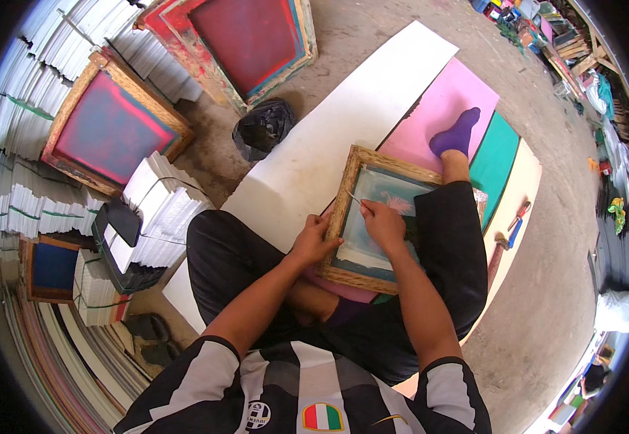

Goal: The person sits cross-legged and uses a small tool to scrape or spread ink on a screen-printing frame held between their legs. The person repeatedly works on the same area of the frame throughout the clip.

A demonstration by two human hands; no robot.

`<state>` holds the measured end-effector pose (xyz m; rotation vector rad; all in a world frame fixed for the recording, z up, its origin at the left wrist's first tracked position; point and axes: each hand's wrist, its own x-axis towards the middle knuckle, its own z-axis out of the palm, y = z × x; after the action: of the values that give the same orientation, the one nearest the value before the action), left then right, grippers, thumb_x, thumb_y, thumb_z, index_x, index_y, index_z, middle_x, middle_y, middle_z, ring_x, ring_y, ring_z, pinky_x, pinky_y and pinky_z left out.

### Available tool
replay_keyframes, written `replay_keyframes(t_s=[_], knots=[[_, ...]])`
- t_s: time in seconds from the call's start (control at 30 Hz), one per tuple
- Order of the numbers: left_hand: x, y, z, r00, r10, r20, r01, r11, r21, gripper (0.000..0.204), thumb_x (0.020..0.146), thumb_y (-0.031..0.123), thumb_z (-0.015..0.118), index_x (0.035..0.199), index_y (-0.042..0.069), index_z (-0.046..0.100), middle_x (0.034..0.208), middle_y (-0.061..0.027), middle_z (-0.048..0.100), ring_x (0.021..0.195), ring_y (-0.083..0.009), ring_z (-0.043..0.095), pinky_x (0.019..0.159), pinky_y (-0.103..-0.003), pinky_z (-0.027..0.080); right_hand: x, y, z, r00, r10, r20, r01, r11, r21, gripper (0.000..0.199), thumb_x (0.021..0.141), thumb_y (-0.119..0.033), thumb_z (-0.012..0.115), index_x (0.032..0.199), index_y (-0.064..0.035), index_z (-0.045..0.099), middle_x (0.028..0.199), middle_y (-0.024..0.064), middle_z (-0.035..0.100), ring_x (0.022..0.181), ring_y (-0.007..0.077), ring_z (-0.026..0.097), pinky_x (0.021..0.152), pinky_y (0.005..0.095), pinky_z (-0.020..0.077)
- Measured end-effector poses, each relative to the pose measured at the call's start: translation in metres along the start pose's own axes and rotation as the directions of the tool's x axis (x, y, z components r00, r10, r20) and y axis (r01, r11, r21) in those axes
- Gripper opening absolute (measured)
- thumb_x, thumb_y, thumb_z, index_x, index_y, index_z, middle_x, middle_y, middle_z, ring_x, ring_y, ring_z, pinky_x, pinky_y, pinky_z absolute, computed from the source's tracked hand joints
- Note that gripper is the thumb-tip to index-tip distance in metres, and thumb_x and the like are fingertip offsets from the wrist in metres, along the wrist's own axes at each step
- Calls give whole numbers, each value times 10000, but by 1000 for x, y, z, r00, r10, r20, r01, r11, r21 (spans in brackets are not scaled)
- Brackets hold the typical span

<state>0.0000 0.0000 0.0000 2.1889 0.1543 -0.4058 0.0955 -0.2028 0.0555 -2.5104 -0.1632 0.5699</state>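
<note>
A wooden-framed mesh screen [347,181] rests tilted across my lap, its pale blue-grey mesh bearing a pink flower-like mark [399,202]. Along the left rail, my left hand [316,240] grips the wood, thumb on top and fingers underneath. My right hand [384,226] is over the mesh, closed around a thin, pointed tool [355,197] whose tip reaches toward the left rail's inner edge. What kind of tool it is cannot be made out. My right leg covers part of the frame's right side.
I sit on white, pink [448,108], green [499,148] and cream sheets. To the right lie a blue-handled tool [515,233] and a red-handled tool [522,210]. A black plastic bag [262,129], paint-stained screens [115,126] and tied paper stacks [162,210] stand leftward.
</note>
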Motion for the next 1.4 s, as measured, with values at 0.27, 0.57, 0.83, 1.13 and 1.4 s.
replay_keyframes(t_s=[0.27,0.57,0.83,1.13,1.4], knots=[[0,7,-2,1000,-14,-21,13,1000,-1,837,824,415,824,1494,33,500,1320,-232,481,1194,-390,589,1018,-439,503,-11,-25,-8,1000,-19,-21,12,958,-287,365,1036,-325,497,1370,-236,614,1002,182,724,890,397,722,747,547,564],[2,-6,6,999,35,-27,-34,999,12,897,803,428,824,1530,55,455,1250,-208,487,1127,-371,602,1000,-414,501,-11,-40,16,996,90,-10,-86,912,-400,382,1034,-275,489,1399,-214,586,974,186,721,860,401,743,747,557,587],[4,-7,6,999,24,-47,-24,1000,9,876,806,418,821,1518,49,468,1238,-205,490,1130,-373,600,980,-422,511,-13,-20,4,999,-33,-15,28,969,-245,352,1032,-329,515,1311,-168,655,988,253,713,933,431,712,794,557,561],[1,0,3,999,26,-43,-25,999,39,857,810,437,815,1514,76,485,1249,-211,487,1120,-378,607,978,-430,512,23,39,39,996,-68,-50,82,910,405,384,990,-286,649,1282,-41,701,891,188,703,811,278,689,726,423,506],[2,-7,2,998,38,-45,-38,999,6,825,817,425,821,1496,84,500,1248,-217,487,1129,-378,601,981,-434,511,-3,6,19,975,-158,-158,141,984,-111,326,1018,-335,592,1256,-162,731,904,184,723,764,366,696,680,472,539]])
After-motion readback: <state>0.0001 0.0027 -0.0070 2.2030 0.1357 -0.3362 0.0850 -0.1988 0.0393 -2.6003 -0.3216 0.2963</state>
